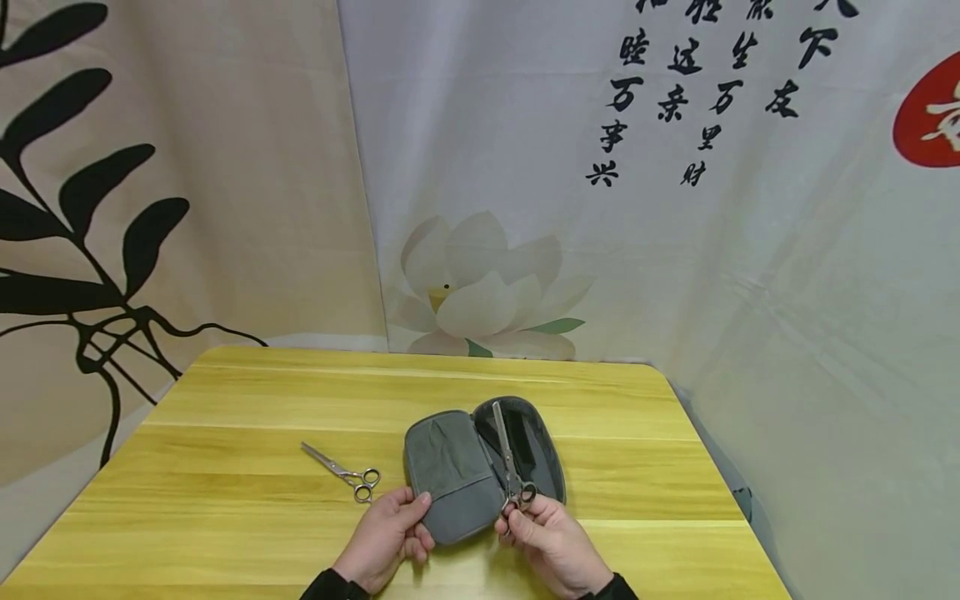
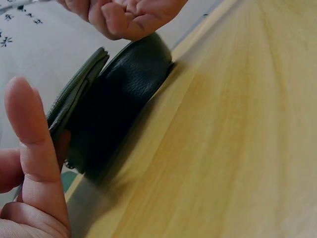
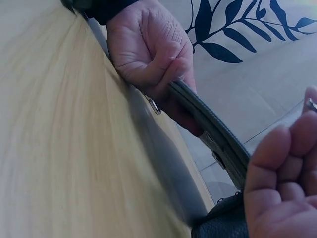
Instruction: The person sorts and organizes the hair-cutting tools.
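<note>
scissors (image 1: 507,450): over the right half of the open case (image 1: 456,475), probably light, stiff, slick metal, so hold the loops, not the blades
right hand (image 1: 553,537): fingers curled, pinching the loops
left hand (image 1: 388,529): thumb and fingers nipping the case's edge, looks soft-ish

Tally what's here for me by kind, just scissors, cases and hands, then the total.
Scissors: 2, one pair on the table, one pair in the right hand
Case: 1, open
Hands: 2, the right hand and the left hand
Total: 5
</note>
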Action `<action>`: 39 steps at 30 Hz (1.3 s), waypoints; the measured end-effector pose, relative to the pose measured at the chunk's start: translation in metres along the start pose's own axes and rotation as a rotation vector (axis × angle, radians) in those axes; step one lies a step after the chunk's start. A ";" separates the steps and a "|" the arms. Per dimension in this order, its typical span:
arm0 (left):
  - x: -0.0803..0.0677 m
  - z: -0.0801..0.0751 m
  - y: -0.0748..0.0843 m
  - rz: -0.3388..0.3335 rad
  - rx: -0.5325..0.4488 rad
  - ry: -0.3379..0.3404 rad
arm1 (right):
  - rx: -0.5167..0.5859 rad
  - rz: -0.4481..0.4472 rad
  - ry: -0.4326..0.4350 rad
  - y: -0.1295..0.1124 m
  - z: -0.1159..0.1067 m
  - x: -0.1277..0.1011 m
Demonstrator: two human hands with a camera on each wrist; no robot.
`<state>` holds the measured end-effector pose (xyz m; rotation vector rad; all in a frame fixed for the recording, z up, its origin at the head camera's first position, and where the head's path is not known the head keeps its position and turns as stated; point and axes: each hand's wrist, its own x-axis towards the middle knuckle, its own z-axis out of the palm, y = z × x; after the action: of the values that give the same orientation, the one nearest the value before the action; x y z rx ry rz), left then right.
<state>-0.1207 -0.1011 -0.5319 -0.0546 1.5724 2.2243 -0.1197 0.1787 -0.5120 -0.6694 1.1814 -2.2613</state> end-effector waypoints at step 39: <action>0.001 0.003 -0.003 0.078 -0.084 0.089 | -0.129 -0.039 0.434 -0.007 0.006 0.002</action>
<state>-0.1200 -0.0975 -0.5338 -0.1203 1.5514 2.3782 -0.1185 0.1770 -0.5026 -0.2486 1.5352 -2.4544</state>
